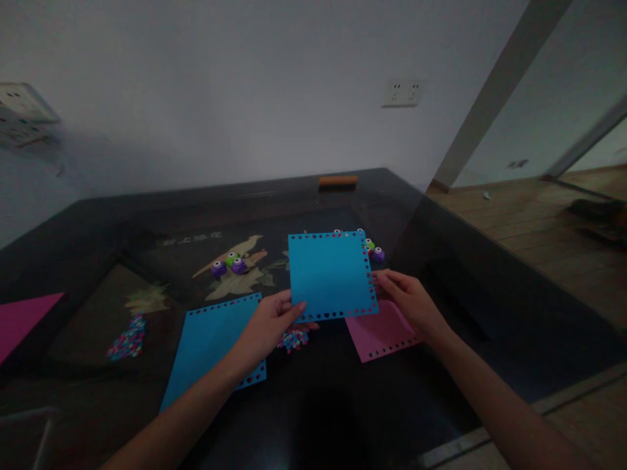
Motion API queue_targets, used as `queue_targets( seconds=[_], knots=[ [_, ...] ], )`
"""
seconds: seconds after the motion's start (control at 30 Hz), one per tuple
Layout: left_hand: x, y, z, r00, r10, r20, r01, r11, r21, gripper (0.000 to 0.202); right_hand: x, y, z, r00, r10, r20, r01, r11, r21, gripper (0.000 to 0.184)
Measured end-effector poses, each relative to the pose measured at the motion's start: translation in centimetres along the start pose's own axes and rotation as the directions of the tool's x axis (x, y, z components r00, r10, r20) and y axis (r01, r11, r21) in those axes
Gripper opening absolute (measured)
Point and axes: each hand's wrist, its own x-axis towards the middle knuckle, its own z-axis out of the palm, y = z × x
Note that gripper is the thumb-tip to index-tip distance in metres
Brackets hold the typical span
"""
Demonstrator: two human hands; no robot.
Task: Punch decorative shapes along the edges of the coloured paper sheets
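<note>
A blue sheet of paper (333, 274) with small shapes punched along its top, right and bottom edges is held up above the table. My left hand (272, 320) pinches its lower left corner, thumb on top. At the right edge, my right hand (404, 294) grips the same sheet between thumb and fingers. Under my left forearm lies a second blue sheet (215, 333), also with punched edges. A pink sheet (382, 333) with a row of holes lies below my right hand. Small coloured paper bits (294, 339) are piled beneath the held sheet.
Round hole punches (231, 263) with eye-like tops, purple and green, stand left of centre; more punches (376, 253) are partly hidden behind the sheet. Another heap of bits (128, 338) and a pink sheet (24, 320) lie left. An orange-brown bar (337, 181) rests near the wall.
</note>
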Motion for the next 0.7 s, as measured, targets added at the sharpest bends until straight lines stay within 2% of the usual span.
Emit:
queue_targets(
  seconds=[0.07, 0.27, 0.53, 0.7],
  knots=[
    [0.0, 0.0, 0.2, 1.000, 0.007, 0.026, -0.008, 0.999, 0.034, 0.039, -0.1, -0.1, 0.0, 1.000, 0.001, -0.011, -0.001, 1.000, 0.010, 0.031],
    [-0.2, -0.2, 0.9, 0.996, -0.022, 0.081, 0.010, 0.990, 0.138, 0.032, -0.2, 0.0, -0.4, 0.988, 0.029, -0.152, -0.024, 0.999, 0.037, 0.028],
    [-0.5, -0.5, 1.4, 0.996, -0.040, 0.084, 0.018, 0.968, 0.252, 0.027, 0.0, 0.1, -0.9, 0.983, 0.032, -0.180, -0.019, 0.997, 0.076, 0.029],
    [-0.4, -0.9, 1.4, 0.995, -0.015, 0.102, -0.007, 0.977, 0.212, 0.024, 0.1, 0.3, -1.1, 0.984, 0.006, -0.175, 0.007, 0.998, 0.069, 0.027]
  ],
)
